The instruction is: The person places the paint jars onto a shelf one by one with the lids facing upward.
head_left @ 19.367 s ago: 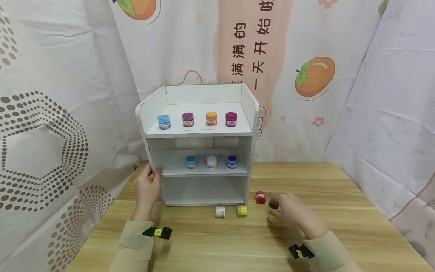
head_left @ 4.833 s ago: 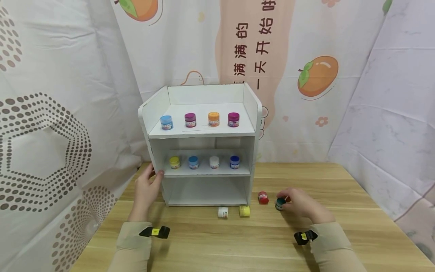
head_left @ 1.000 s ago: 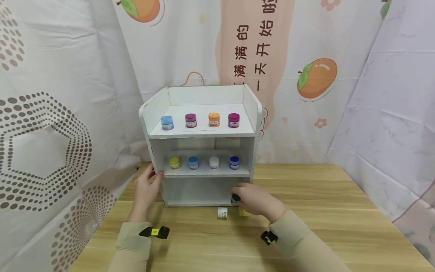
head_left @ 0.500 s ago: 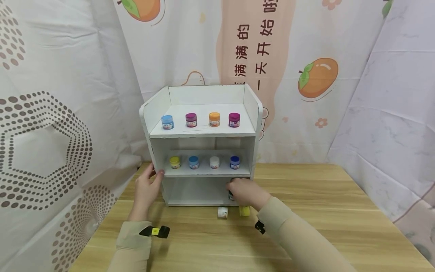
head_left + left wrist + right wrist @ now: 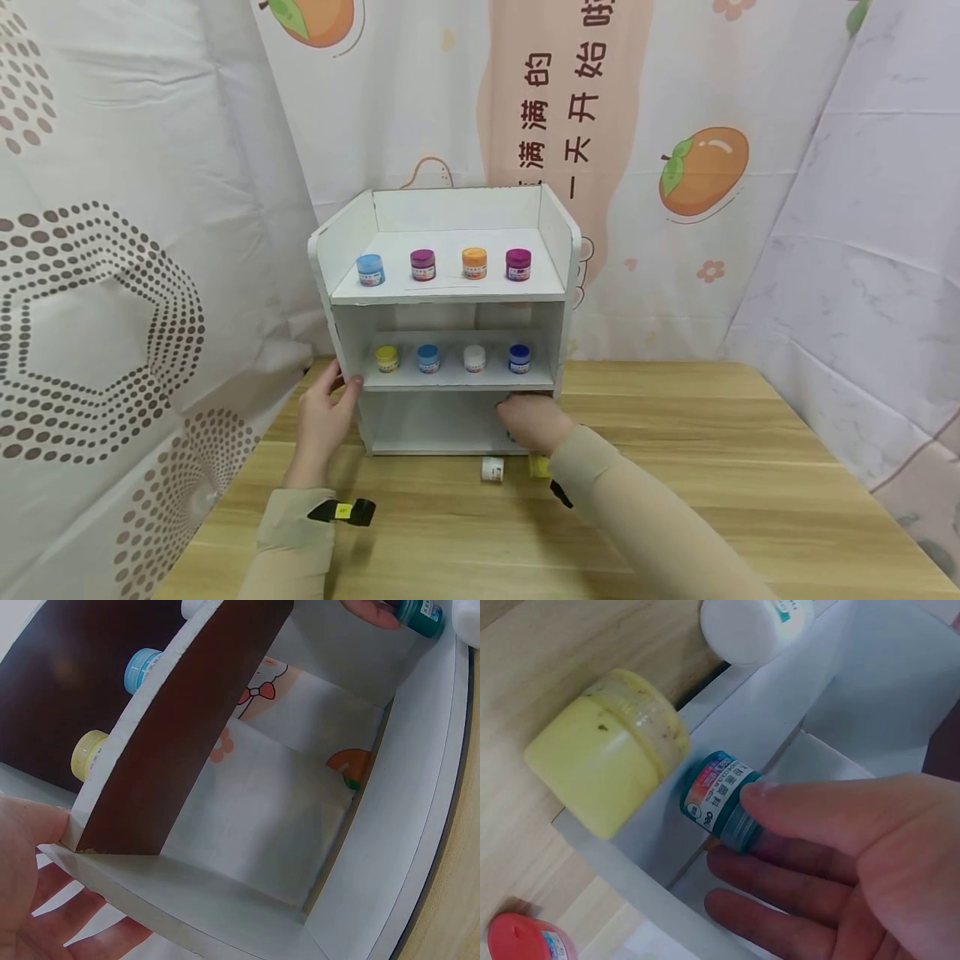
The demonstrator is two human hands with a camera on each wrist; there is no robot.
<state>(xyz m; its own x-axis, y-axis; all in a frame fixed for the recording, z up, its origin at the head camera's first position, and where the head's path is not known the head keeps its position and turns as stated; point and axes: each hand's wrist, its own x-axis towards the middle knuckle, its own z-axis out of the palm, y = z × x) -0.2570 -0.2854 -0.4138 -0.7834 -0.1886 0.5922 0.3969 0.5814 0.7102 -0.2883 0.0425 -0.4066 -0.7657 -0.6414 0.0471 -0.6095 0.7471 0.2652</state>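
My left hand (image 5: 325, 417) grips the left side panel of a white shelf unit (image 5: 447, 297), its thumb on the middle board's front edge in the left wrist view. My right hand (image 5: 534, 422) reaches into the right end of the bottom compartment. There it pinches a dark green paint jar (image 5: 721, 796) between thumb and fingers, the jar upright or nearly so, at the compartment floor. In the head view the hand hides most of that jar. Just in front of the unit lie a white jar (image 5: 492, 469) and a yellow jar (image 5: 539, 465), the yellow one partly behind the right wrist.
The top board carries light blue (image 5: 371, 270), purple (image 5: 423, 265), orange (image 5: 474, 263) and magenta (image 5: 518, 264) jars. On the middle board stand yellow (image 5: 387, 359), blue (image 5: 428, 359), white (image 5: 475, 359) and dark blue (image 5: 519, 359) jars. A red jar (image 5: 526, 937) lies right of the unit.
Since the oldest frame, a yellow jar has come onto the middle board's left end. The right hand has carried the green jar from the table into the bottom compartment. The left hand stays put.
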